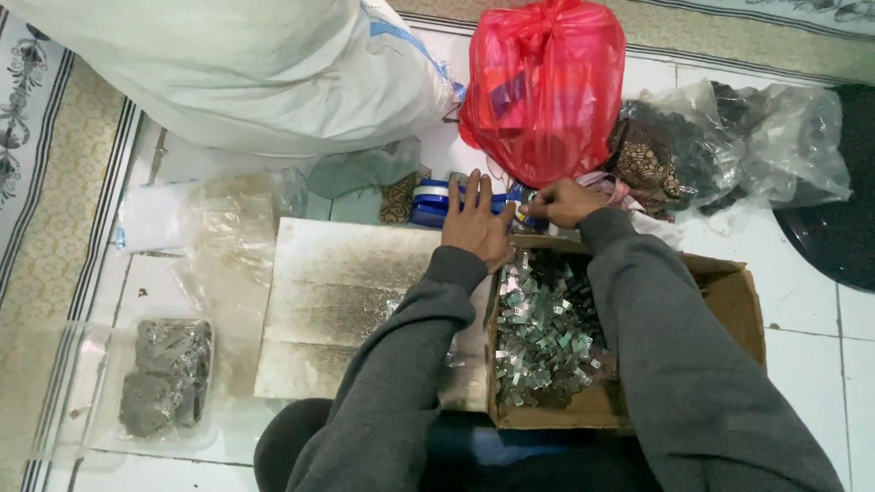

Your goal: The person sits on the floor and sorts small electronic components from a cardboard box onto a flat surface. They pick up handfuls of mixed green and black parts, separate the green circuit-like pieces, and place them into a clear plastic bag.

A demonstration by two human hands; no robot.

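Head view showed, from the left, a clear bag of grey pieces (169, 374), a white sack (246, 73) and a red bag (544, 87). The left hand (476, 223) lay flat, fingers spread, on a blue tape dispenser (436, 202) beyond the metal sheet's far edge (365, 301). The right hand (558, 202) pinched something small at the rim of the cardboard box (729, 292) of metal clips (547, 333).

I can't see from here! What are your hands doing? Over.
Left hand flat on blue tape dispenser. Right hand pinching at its end. Cardboard box of small metal clips underneath.
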